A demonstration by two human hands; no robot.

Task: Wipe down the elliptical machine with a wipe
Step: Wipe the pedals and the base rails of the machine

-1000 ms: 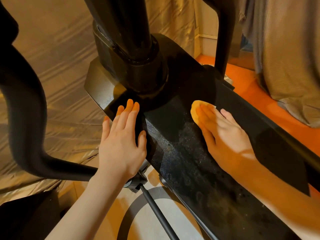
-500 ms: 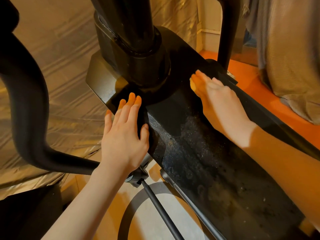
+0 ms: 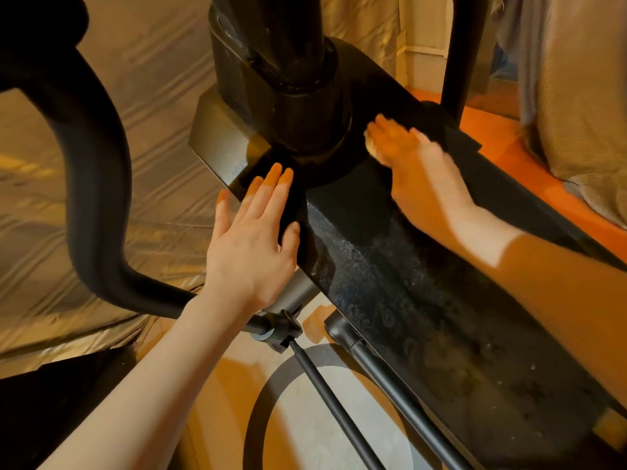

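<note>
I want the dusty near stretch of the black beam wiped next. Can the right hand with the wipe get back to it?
Probably yes. The right hand presses the wipe on the same black beam, farther up by the post. Nothing lies on the beam between; the left hand rests off its side edge.

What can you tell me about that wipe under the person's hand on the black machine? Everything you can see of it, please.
Little of the wipe shows: a pale, yellowish, crumpled edge peeking out beside the fingers of the right hand. It looks like soft cloth or paper. The hand lies flat over it, pressing it onto the black top surface of the elliptical machine, close to the base of the thick upright column. Its full shape and size are hidden, and the picture is blurred there.
</note>
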